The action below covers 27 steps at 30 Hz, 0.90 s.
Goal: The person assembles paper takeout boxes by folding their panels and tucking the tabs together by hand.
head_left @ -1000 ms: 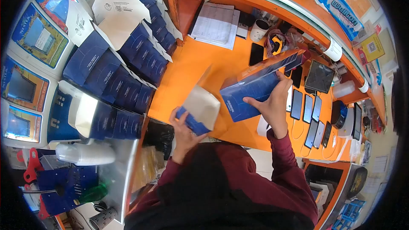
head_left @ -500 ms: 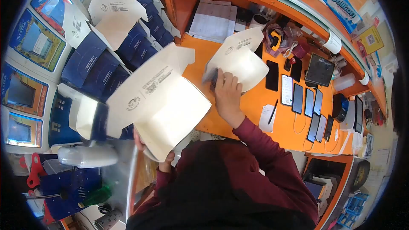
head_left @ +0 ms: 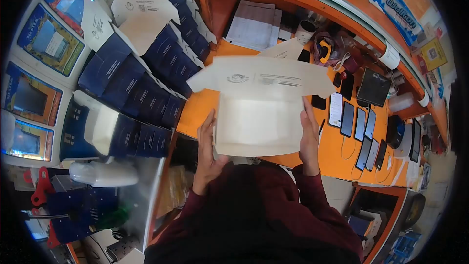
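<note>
An open carton box (head_left: 260,124) with a white inside and a raised printed lid flap is held up in front of me, over the near edge of the orange table (head_left: 195,112). My left hand (head_left: 207,149) presses its left side and my right hand (head_left: 308,137) presses its right side, so the box sits between both palms. Behind its lid, part of another white carton flap (head_left: 288,49) shows; the rest of it is hidden.
Stacks of nested blue cartons (head_left: 129,88) stand on the left, near white plastic containers (head_left: 104,173). Several phones (head_left: 347,119) and a black tablet (head_left: 373,87) lie at the right. Papers (head_left: 255,24) and a mug (head_left: 305,30) are under the orange shelf.
The two cartons, first apart in my hands, have been parted from each other's side: one is now between both hands, turned level, and the other is behind it. My right hand has let go of that other carton.
</note>
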Motion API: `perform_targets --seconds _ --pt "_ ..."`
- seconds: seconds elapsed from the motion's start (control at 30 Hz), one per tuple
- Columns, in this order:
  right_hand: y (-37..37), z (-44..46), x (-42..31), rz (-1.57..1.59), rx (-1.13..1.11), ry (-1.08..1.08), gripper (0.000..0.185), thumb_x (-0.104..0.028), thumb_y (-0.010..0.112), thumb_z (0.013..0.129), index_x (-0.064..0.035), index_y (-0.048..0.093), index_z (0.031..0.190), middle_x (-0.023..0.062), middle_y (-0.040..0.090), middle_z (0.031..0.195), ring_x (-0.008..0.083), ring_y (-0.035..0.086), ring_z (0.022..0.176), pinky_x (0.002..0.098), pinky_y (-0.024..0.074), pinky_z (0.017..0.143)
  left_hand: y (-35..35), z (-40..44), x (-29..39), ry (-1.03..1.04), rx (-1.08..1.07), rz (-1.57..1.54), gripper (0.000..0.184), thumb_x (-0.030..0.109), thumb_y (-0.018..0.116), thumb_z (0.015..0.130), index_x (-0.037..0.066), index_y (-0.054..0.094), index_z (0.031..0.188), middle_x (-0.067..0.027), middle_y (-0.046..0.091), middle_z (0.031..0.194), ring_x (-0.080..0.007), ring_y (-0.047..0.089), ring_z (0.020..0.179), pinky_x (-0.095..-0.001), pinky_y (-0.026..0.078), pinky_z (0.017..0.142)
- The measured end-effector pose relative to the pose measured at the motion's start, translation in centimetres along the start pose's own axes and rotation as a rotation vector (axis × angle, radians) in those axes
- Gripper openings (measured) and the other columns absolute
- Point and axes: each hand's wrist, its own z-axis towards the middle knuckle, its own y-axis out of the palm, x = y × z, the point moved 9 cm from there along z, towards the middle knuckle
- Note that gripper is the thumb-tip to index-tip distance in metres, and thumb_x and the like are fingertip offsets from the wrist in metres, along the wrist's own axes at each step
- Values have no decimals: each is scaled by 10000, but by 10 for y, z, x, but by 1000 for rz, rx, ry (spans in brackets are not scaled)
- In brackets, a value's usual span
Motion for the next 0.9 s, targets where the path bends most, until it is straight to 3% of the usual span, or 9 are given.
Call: perform_targets --seconds 0.07,0.17,0.27,0.37,0.47,0.6,0.7,0.83,0.9 --pt "-11 -5 7 10 52 -44 556 -271 435 1066 15 317 1528 200 397 1551 275 365 1443 360 229 1190 5 -2 -6 -157 115 -373 614 439 570 1004 -50 564 1375 -222 485 1434 -310 489 1328 -390 449 1043" --pt "-28 -13 14 20 123 -107 526 -247 455 1051 1 357 1504 199 404 1554 267 374 1444 369 234 1193 15 -11 -14 -266 57 -139 416 201 620 1008 -48 599 1340 -170 590 1308 -221 575 1210 -331 491 972" --pt "-36 -16 -5 109 100 -224 470 -208 475 1039 1 404 1454 206 426 1538 278 424 1405 383 263 1185 33 -16 -32 -468 124 -471 317 22 650 963 -34 653 1275 -103 650 1173 -166 608 1130 -310 502 932" --pt "-63 -21 1 116 79 -270 419 -197 506 1018 -6 457 1388 228 433 1538 292 462 1386 400 320 1163 60 -25 -45 -766 107 -821 282 44 696 939 -26 662 1210 -97 620 1230 -165 599 1147 -299 498 944" --pt "-88 -24 3 105 109 -303 331 -211 495 1027 -8 528 1286 237 436 1535 281 489 1372 394 367 1135 90 -21 -40 -708 74 -940 258 26 696 932 -13 624 1177 -110 574 1329 -159 599 1144 -309 505 968" --pt "-137 -18 30 -351 229 -103 605 -381 380 1058 43 395 1490 200 508 1463 248 518 1342 364 429 1090 122 0 -5 -392 -30 -778 313 49 686 947 -1 563 1231 -133 521 1407 -186 598 1183 -343 502 1021" --pt "-140 -7 18 374 153 -193 609 -386 357 1055 39 394 1490 188 511 1459 256 507 1348 371 399 1110 126 20 23 -234 4 -675 312 116 671 976 -11 556 1236 -188 474 1464 -209 543 1275 -335 489 1010" --pt "-140 40 32 366 96 -199 694 -472 406 1019 38 389 1491 149 504 1467 247 503 1344 369 384 1117 137 31 39 24 -67 -175 639 238 760 903 -27 441 1389 -240 360 1540 -343 466 1365 -434 451 1053" --pt "-132 77 41 277 59 -249 702 -506 418 1014 24 411 1475 136 520 1442 233 503 1333 365 384 1113 141 33 25 -8 -46 95 826 334 750 891 -19 313 1496 -238 339 1546 -430 286 1461 -542 277 1143"
